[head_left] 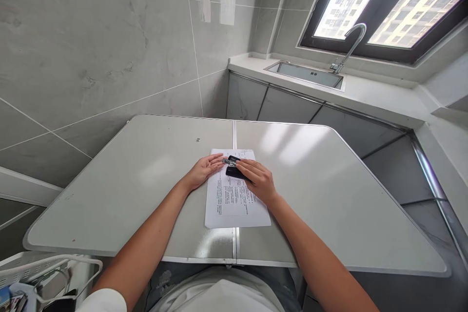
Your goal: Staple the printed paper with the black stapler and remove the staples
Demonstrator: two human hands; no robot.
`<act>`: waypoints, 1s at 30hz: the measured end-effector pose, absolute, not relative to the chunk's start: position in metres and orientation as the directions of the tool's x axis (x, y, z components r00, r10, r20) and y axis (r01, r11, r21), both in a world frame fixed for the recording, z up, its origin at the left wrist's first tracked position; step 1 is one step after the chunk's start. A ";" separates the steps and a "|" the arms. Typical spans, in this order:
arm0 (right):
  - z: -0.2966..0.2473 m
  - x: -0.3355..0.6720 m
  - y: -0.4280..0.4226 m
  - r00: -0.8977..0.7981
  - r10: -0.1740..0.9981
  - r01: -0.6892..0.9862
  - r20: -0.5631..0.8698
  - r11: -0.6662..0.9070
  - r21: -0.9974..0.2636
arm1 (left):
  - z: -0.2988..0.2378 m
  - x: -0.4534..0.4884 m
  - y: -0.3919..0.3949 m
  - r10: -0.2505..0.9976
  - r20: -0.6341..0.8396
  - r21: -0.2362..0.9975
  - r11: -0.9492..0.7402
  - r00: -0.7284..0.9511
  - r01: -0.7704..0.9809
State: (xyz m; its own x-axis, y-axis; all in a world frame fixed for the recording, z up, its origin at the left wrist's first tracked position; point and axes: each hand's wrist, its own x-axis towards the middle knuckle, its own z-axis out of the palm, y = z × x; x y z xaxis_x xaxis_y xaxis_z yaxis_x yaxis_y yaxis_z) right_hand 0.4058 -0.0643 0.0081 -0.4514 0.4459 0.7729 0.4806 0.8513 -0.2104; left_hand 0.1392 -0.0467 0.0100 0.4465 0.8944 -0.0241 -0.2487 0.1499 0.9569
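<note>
A black stapler (236, 171) sits over the upper part of a printed sheet of paper (237, 209). Its top arm is swung apart from the base, and the metal part between them shows. My right hand (259, 179) grips the stapler from the right, fingers closed over it. From the left, my left hand (204, 169) lies with its fingers stretched out towards the stapler's metal end, palm partly turned up. Its fingertips are at the metal end; whether they touch it I cannot tell. Two tiny dark pieces (198, 140), perhaps staples, lie on the table beyond my left hand.
The pale folding table (109, 195) has a metal seam down its middle. Below its left front corner stands a white basket (32, 273) with assorted items. A counter with a sink (303, 72) and a tap (353, 44) runs behind on the right, and a tiled wall (102, 48) rises at left.
</note>
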 end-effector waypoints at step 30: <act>0.013 0.400 -0.074 -0.640 0.450 0.529 0.623 0.846 -0.068 | -0.001 0.129 -0.043 0.795 -0.203 0.827 0.452 0.572 -0.335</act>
